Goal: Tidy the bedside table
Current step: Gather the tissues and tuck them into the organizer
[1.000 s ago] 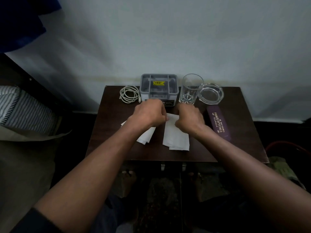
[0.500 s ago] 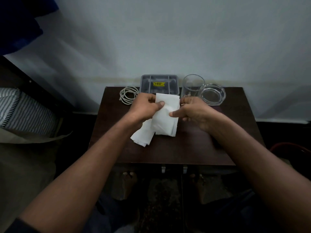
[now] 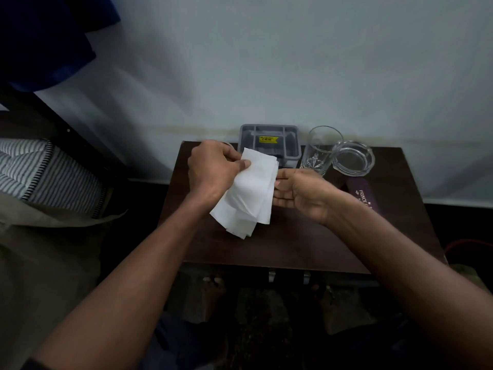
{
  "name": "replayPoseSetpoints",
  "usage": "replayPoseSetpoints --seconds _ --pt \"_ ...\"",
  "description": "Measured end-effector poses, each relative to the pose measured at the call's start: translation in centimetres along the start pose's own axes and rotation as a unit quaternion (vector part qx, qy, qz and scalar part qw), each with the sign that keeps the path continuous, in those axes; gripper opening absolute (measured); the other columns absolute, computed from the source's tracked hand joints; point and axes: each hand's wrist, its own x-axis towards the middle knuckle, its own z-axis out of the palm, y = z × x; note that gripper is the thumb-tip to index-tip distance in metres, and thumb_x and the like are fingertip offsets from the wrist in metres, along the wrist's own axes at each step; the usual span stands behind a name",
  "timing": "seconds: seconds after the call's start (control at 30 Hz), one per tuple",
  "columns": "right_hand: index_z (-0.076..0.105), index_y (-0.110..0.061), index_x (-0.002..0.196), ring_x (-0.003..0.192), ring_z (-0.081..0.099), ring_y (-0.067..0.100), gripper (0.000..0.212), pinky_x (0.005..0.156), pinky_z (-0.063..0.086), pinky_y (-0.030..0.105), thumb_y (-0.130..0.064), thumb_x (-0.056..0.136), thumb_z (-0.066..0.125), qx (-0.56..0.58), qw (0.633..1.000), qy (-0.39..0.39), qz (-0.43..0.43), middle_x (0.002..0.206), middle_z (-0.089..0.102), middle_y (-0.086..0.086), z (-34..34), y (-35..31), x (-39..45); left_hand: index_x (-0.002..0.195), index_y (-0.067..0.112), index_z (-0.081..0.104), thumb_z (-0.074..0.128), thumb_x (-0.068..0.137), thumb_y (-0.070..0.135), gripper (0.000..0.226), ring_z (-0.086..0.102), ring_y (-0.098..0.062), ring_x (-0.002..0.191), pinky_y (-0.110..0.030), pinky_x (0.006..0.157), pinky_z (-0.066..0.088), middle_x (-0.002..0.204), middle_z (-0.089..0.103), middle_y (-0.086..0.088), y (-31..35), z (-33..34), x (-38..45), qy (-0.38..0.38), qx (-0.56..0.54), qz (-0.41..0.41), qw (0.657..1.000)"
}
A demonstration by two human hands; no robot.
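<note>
A stack of white paper napkins (image 3: pixel 249 193) hangs above the dark wooden bedside table (image 3: pixel 306 244). My left hand (image 3: pixel 213 169) pinches the stack at its upper left corner. My right hand (image 3: pixel 301 193) sits at the stack's right edge with its fingers apart, fingertips touching the napkins. Behind the napkins, against the wall, stands a grey compartment box (image 3: pixel 269 140) with a yellow label.
A clear drinking glass (image 3: pixel 320 150) and a glass ashtray (image 3: pixel 352 158) stand at the back right. A purple spectacle case (image 3: pixel 362 193) lies right of my right hand. A striped bed (image 3: pixel 40 174) lies to the left. The wall runs behind the table.
The napkins went from lying on the table to lifted and gathered into one stack in my left hand. My right hand has loosened its pinch and moved to the right edge.
</note>
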Motion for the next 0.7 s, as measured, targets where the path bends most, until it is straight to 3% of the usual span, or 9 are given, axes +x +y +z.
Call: replayPoseSetpoints --seconds 0.07,0.17,0.27,0.37,0.53,0.7 --pt "0.072 -0.004 0.123 0.099 0.079 0.022 0.038 0.079 0.063 0.033 0.010 0.104 0.041 0.016 1.000 0.025 0.008 0.112 0.082 0.011 0.7 0.2 0.3 0.080 0.026 0.083 0.094 0.076 0.038 0.017 0.072 -0.007 0.075 -0.022 0.068 0.050 0.072 0.071 0.017 -0.5 -0.6 0.2 0.006 -0.011 -0.003 1.000" --pt "0.070 -0.004 0.129 0.099 0.078 0.022 0.041 0.071 0.064 0.029 0.008 0.103 0.040 0.043 0.998 0.036 0.012 0.124 0.079 0.016 1.7 0.3 0.5 0.073 0.027 0.076 0.094 0.077 0.033 0.020 0.074 -0.007 0.078 -0.025 0.072 0.058 0.078 0.074 0.016 -1.5 -1.1 0.7 -0.023 -0.066 -0.037 0.997" --pt "0.068 -0.004 0.135 0.109 0.075 0.029 0.039 0.092 0.063 0.040 -0.007 0.106 0.043 0.096 0.995 0.018 0.002 0.131 0.075 0.018 2.8 0.0 0.3 0.078 0.023 0.075 0.093 0.081 0.029 0.019 0.077 -0.013 0.087 -0.033 0.080 0.064 0.089 0.079 0.008 -2.2 -1.3 0.8 -0.067 -0.145 -0.095 0.983" --pt "0.067 -0.005 0.136 0.123 0.071 0.035 0.041 0.109 0.053 0.050 -0.026 0.106 0.048 0.117 0.993 -0.015 0.001 0.132 0.075 0.018 3.7 -0.1 0.1 0.079 0.024 0.076 0.092 0.080 0.035 0.020 0.075 -0.013 0.089 -0.040 0.086 0.065 0.093 0.078 0.007 -2.7 -0.9 0.9 -0.061 -0.132 -0.106 0.984" --pt "0.062 0.000 0.139 0.116 0.074 0.033 0.035 0.095 0.061 0.046 0.001 0.107 0.048 0.075 0.997 0.026 0.019 0.128 0.076 0.017 5.6 1.3 0.4 0.091 0.021 0.083 0.088 0.084 0.042 0.023 0.073 -0.017 0.099 -0.035 0.089 0.061 0.104 0.080 0.004 -2.8 -0.2 0.8 -0.049 -0.073 -0.113 0.990" --pt "0.067 -0.001 0.132 0.115 0.074 0.034 0.029 0.100 0.060 0.050 -0.004 0.106 0.055 0.165 0.983 0.074 0.018 0.126 0.076 0.018 6.5 1.8 0.5 0.101 0.019 0.084 0.080 0.092 0.046 0.028 0.072 -0.019 0.103 -0.035 0.089 0.059 0.108 0.079 0.003 -2.8 0.8 0.4 -0.151 -0.039 -0.105 0.982"
